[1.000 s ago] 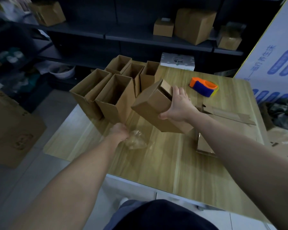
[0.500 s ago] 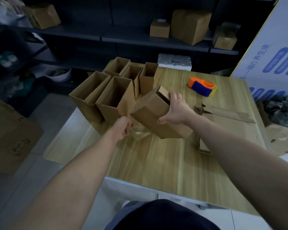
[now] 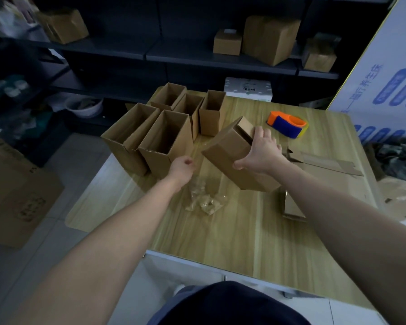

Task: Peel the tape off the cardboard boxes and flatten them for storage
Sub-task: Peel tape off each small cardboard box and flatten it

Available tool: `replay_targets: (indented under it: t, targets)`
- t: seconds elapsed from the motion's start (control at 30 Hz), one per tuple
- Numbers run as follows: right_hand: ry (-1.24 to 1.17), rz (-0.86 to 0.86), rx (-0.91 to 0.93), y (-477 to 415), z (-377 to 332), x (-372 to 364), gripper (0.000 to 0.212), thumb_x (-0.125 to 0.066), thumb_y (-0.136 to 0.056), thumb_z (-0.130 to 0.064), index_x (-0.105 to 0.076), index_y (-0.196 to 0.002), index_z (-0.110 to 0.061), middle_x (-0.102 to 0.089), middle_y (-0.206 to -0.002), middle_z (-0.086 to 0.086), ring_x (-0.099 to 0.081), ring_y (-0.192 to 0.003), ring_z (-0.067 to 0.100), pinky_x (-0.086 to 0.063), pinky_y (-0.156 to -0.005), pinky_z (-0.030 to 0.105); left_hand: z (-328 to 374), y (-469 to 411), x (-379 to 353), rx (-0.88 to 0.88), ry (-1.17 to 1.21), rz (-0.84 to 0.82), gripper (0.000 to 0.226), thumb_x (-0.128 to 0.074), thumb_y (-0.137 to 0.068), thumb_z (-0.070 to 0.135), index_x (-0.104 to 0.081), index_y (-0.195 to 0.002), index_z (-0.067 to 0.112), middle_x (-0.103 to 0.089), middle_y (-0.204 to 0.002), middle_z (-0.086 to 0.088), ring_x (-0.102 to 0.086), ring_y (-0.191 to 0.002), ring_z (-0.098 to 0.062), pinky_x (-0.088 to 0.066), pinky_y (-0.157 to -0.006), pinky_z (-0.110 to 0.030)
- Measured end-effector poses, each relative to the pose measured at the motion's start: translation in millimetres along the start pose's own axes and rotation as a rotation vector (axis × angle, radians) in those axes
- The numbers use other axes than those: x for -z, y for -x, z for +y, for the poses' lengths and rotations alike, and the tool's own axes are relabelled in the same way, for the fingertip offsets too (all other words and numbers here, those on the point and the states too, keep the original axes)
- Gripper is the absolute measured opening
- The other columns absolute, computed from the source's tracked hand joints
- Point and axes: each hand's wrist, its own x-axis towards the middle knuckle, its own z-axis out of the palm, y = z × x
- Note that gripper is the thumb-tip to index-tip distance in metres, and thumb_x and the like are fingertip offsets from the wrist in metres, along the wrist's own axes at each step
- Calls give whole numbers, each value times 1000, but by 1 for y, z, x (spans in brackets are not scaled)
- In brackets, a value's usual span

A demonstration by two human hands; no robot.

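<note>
Over the table [image 3: 244, 233], right hand [image 3: 263, 153] gripping tilted box [image 3: 225, 156], left hand [image 3: 182, 166] curled above crumpled tape [image 3: 205, 200], hold unclear

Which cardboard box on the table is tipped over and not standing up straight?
The box the right hand grips: it leans tilted, while the other open boxes stand upright.

Dim, bluish light; warped edges.

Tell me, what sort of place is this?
Likely a stockroom or packing room: dark shelves holding cardboard boxes, plus open boxes and a tape dispenser on the table.
</note>
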Motion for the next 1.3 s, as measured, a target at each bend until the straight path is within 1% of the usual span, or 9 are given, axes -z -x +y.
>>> replay_targets:
  t: [0.17, 0.3, 0.4, 0.5, 0.6, 0.8, 0.97, 1.1, 1.3]
  targets:
    - [-163, 50, -28, -9, 7, 24, 113, -83, -60, -43, -17, -146, -14, -32, -139, 9, -35, -128, 29, -40, -103, 51, 48, 10, -13, -105, 69, -70, 56, -59, -90, 40, -43, -137, 13, -51, -132, -4, -49, -123, -24, -39, -99, -35]
    - [-409, 35, -51, -8, 22, 44, 113, -86, -60, -39, -18, -148, -16, -36, -136, 5, -41, -122, 24, -47, -96, 44, 80, 8, -11, -112, 317, -201, 93, -59, -73, 71, -35, -143, 14, -44, -144, -5, -40, -134, -26, -29, -112, -45]
    - [-404, 11, -51, -5, 34, 53, 114, -87, -57, -39, -21, -147, -16, -36, -133, 3, -41, -121, 23, -46, -97, 45, 94, 0, -13, -91, 325, -122, 117, -67, -51, 81, -28, -146, 24, -42, -146, -6, -41, -133, -29, -30, -110, -52]
    - [-298, -9, -53, -1, 38, 53, 113, -87, -55, -41, -22, -145, -15, -36, -132, 4, -42, -119, 24, -47, -96, 46, 110, -3, -22, -234, 41, -36, 96, -64, -66, 73, -33, -143, 23, -36, -147, -5, -40, -132, -27, -35, -108, -48]
    - [-220, -59, -72, 0, 41, 47, 115, -86, -55, -42, -21, -145, -15, -37, -132, 6, -43, -118, 26, -47, -96, 44, 128, 1, -38, -341, -124, -167, 66, -56, -81, 64, -50, -130, 20, -52, -129, -4, -49, -117, -22, -39, -98, -37]
    - [-83, -153, -128, 5, 52, 21, 122, -85, -57, -46, -13, -150, -14, -32, -142, 9, -36, -129, 29, -41, -104, 43, 121, 10, -53, -105, -73, -380, 39, -55, -91, 46, -62, -113, 14, -59, -111, 0, -52, -106, -20, -42, -82, -35]
    - [-212, -233, -151, 4, 58, 1, 118, -80, -66, -52, -5, -153, -22, -21, -155, 6, -28, -140, 28, -30, -113, 46, 106, 7, -60, 29, 94, -302, 25, -51, -95, 26, -62, -114, 14, -59, -110, -5, -53, -105, -23, -46, -97, -46]
    - [-494, -244, -229, -1, 71, 23, 91, -68, -79, -54, -21, -152, -25, -37, -149, 6, -40, -134, 28, -37, -106, 42, 100, -6, -56, 84, 195, -231, 20, -48, -94, 12, -60, -110, 6, -58, -112, -11, -53, -103, -26, -49, -92, -43]
    - [-269, -209, -258, -8, 87, 27, 36, -54, -96, -31, -56, -127, -14, -62, -110, 7, -59, -99, 20, -47, -77, 28, 111, -10, -56, 109, 221, -239, 19, -50, -91, 13, -60, -105, 5, -58, -102, -10, -54, -105, -32, -49, -89, -47]
